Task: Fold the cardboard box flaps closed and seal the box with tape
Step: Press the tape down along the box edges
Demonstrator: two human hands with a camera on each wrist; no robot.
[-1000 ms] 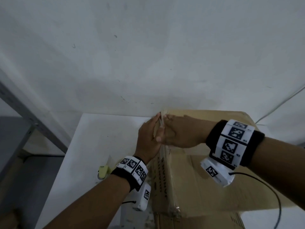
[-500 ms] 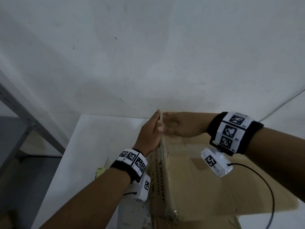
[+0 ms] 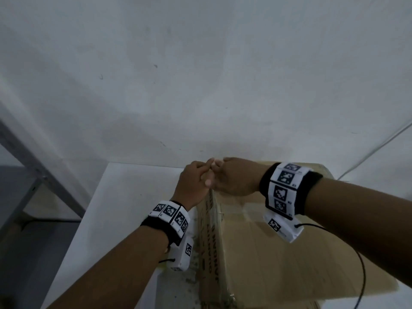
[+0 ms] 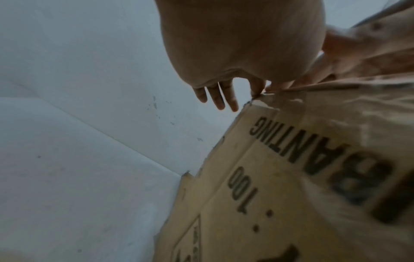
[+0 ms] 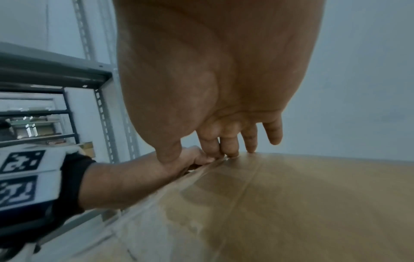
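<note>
A brown cardboard box (image 3: pixel 267 253) with black print on its left side (image 4: pixel 291 177) stands on a white table, its top flaps lying flat. Both hands meet at its far left top corner. My left hand (image 3: pixel 194 181) comes up along the left side. Its thumb and index finger pinch the corner edge, and the other fingers (image 4: pixel 224 101) hang free past the corner. My right hand (image 3: pixel 234 177) lies over the top, and its straight fingertips (image 5: pixel 233 148) press on the far edge next to the left hand (image 5: pixel 195 158). Clear tape (image 5: pixel 179 187) shines along the left top edge.
The white table (image 3: pixel 122 208) reaches left of the box and ends at the white wall (image 3: pixel 200 85) right behind it. A grey metal shelf frame (image 3: pixel 33 175) stands off the table's left edge. A thin cable (image 3: pixel 379 143) runs along the wall at the right.
Both hands stay at the far left corner. The thin pale edge that stood up between them a second ago no longer shows, and the left hand's fingers have curled in.
</note>
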